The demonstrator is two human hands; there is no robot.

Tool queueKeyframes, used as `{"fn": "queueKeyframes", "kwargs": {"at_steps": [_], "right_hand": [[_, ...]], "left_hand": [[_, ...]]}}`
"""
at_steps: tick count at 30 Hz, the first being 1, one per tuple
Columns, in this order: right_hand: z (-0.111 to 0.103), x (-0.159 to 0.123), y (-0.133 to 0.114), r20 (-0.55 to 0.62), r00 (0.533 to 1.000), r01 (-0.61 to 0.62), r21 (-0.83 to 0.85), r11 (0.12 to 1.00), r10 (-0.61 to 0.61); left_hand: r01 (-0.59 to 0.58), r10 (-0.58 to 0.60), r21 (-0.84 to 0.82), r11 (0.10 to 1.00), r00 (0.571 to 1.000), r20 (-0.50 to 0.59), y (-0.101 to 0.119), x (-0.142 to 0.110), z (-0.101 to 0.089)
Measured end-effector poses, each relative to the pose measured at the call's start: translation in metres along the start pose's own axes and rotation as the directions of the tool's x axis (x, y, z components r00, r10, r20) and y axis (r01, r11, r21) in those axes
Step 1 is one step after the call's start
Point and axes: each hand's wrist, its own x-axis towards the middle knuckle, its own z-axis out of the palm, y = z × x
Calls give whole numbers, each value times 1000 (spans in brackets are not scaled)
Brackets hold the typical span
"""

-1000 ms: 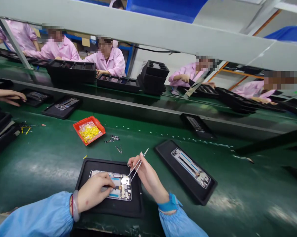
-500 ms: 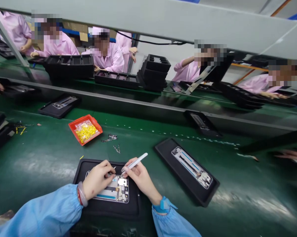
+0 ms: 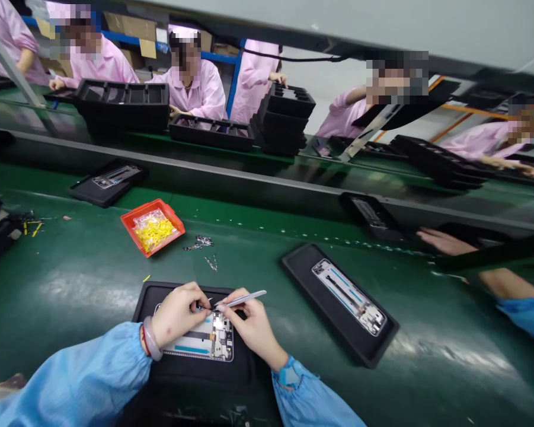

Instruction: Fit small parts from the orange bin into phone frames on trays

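So the key bit of geometry here, I'd say, is how the phone frame (image 3: 195, 341) sits relative to the 2 hands. It's in the lower middle of the picture, lying flat on a black tray (image 3: 204, 375), long axis running roughly left to right and dipping a touch toward the right.

The left hand (image 3: 175, 317) is the nearer of the 2: it comes over the left half and hides a good chunk of it. Its thumb and fingertips are bunched together at the upper long edge, but I can't tell if they're pinching a tiny part or just pressing there.

The right hand (image 3: 251, 326) comes in from the lower right, with fingertips at the upper edge just above the circuit board (image 3: 223, 337) at the right end. It's gripping white tweezers (image 3: 249, 298), butt end to the upper right, sloping down-left across the frame's long axis. The tips are lost behind the fingers, so no clue whether they hold anything. Both sets of fingertips basically meet there.

Small metal parts (image 3: 199, 242) lie loose above the tray, left of centre.
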Motion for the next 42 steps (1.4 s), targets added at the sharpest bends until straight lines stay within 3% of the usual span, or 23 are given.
{"fn": "queueKeyframes", "kwargs": {"at_steps": [12, 19, 28, 34, 40, 42], "right_hand": [[0, 0, -3, -13, 1000, 23, -57, 998, -24], [1, -2, -3, 25, 993, 115, -155, 981, -113], [1, -3, -6, 41, 988, 154, -204, 967, -149], [1, -4, -4, 76, 980, 198, -250, 948, -185], [1, -7, -4, 183, 947, 306, -267, 914, -263], [0, -9, -5, 119, 938, 344, -219, 913, -324]], "left_hand": [[-18, 18, 42, 999, 1000, 7, -2, -7, 0], [-218, 228, 179, 959, 973, -40, -3, -19, 1], [-432, 481, 507, 745, 876, 39, -5, -27, 1], [-463, 517, 609, 644, 850, 100, -2, -29, 0], [-491, 537, 719, 492, 821, 193, 0, -31, 3], [-492, 556, 744, 452, 807, 196, 2, -32, 4]]}}
